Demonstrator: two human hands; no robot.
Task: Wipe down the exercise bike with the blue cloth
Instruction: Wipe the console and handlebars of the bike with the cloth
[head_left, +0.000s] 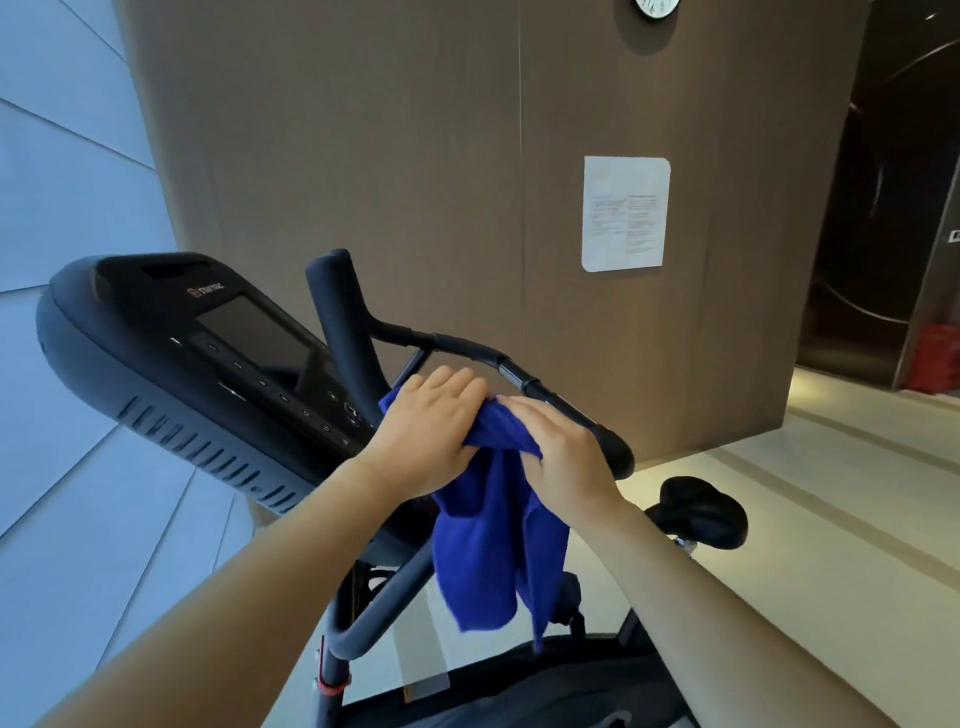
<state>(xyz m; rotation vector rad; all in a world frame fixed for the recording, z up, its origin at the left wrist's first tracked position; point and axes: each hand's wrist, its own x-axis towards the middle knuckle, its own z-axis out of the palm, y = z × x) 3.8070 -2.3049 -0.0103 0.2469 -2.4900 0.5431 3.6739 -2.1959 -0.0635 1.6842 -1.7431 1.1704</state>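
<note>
Blue cloth (493, 545) centre frame, top bunched at handlebar (470, 347) of exercise bike (382, 603), rest hanging loose. Soft, light, floppy; probably handles best bunched. Left hand (431, 431) fingers clenched on bunch; right hand (561, 457) grasping cloth just beside. Console (208, 364) left, saddle (701, 512) right.

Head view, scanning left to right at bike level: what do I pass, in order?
console → upright handlebar grip → left hand → hanging blue cloth → right hand → saddle
</note>
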